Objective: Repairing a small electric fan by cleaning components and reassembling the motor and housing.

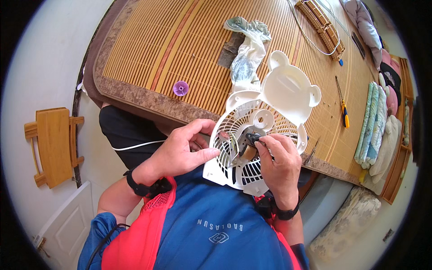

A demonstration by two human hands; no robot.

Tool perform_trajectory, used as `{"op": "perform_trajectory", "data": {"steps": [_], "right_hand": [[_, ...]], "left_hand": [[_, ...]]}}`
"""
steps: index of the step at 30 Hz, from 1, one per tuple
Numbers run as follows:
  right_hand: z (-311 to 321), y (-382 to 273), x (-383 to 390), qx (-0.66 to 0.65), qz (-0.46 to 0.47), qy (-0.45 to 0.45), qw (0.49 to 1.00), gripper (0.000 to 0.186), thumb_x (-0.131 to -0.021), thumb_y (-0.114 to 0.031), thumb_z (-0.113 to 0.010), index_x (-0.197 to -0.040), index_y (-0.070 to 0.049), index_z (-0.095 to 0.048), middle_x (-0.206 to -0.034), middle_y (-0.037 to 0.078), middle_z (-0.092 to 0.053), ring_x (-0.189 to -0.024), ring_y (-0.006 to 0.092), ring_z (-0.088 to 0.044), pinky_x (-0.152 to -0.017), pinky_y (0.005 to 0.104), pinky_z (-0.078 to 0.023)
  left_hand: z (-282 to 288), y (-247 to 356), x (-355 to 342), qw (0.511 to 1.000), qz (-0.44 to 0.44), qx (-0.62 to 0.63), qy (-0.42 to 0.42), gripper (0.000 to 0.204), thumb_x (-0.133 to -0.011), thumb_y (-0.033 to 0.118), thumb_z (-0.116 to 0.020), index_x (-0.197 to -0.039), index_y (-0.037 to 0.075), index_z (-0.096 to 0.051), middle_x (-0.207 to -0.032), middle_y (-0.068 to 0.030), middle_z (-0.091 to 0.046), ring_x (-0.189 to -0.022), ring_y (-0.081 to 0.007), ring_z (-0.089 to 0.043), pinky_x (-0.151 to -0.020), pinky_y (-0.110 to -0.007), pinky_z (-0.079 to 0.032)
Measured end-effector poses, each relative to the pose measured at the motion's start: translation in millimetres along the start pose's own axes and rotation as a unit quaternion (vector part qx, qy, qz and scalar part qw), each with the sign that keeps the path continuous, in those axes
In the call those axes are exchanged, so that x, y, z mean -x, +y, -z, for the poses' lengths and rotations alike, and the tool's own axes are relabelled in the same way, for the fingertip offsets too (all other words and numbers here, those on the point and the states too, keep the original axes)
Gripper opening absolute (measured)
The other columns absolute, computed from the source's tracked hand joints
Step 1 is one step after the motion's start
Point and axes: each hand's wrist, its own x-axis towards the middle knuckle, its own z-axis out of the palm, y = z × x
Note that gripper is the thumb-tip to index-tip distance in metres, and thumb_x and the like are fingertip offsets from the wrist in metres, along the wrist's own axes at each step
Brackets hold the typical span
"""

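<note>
The left hand (180,150) steadies the white fan grille (252,153) at the bed's near edge; the right hand (279,162) pinches the small motor (249,146). A slip could tear its thin wires.

Illumination bright, even, daylight-like; shadows soft and short beneath the white fan grille (252,148); mild glare on the white fan cover (290,87); centre sharp; fisheye distortion bends the bamboo mat (180,40) edges; black vignette fills the corners; periphery slightly soft.
</note>
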Motion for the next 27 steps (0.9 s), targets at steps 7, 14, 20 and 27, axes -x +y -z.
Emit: {"op": "perform_trajectory", "data": {"steps": [7,14,20,27], "right_hand": [[3.6,-3.0,6.7,-0.006,0.014,0.037,0.999,0.023,-0.089,-0.001,-0.092,-0.109,-0.003,-0.080,-0.104,0.013,-0.081,-0.091,0.0336,-0.080,-0.079,0.0421,-0.065],[18.0,4.2,16.0,-0.035,0.000,0.086,0.996,0.017,-0.096,0.001,-0.089,-0.112,0.002,-0.083,-0.110,0.017,-0.084,-0.096,0.0280,-0.084,-0.084,0.0382,-0.068],[34.7,8.7,29.4,-0.355,-0.228,0.174,0.890,0.014,-0.110,0.000,-0.078,-0.121,0.007,-0.081,-0.115,0.014,-0.083,-0.110,0.0215,-0.082,-0.088,0.0339,-0.069],[33.9,32.9,41.3,-0.548,-0.232,0.160,0.788,0.025,-0.116,-0.012,-0.072,-0.134,0.005,-0.077,-0.123,0.014,-0.084,-0.108,0.0189,-0.082,-0.096,0.0346,-0.068]], "left_hand": [[-1.9,-3.7,-0.6,1.000,0.007,-0.001,0.003,0.053,-0.105,0.016,-0.084,-0.151,-0.002,-0.064,-0.132,-0.0096,-0.079,-0.102,-0.0136,-0.079,-0.090,-0.033,-0.066],[-8.6,-4.8,0.5,0.999,-0.020,0.041,0.016,0.053,-0.105,0.016,-0.083,-0.151,-0.002,-0.064,-0.130,-0.0111,-0.080,-0.101,-0.0148,-0.080,-0.090,-0.034,-0.066],[-9.2,-7.2,3.5,0.998,-0.045,-0.016,0.038,0.055,-0.105,0.019,-0.086,-0.150,-0.003,-0.063,-0.128,-0.0141,-0.081,-0.099,-0.0178,-0.080,-0.088,-0.035,-0.066],[-5.5,1.0,10.2,0.958,-0.151,-0.206,0.132,0.075,-0.092,0.025,-0.095,-0.157,0.005,-0.062,-0.158,-0.0208,-0.061,-0.132,-0.0303,-0.069,-0.106,-0.042,-0.059]]}}
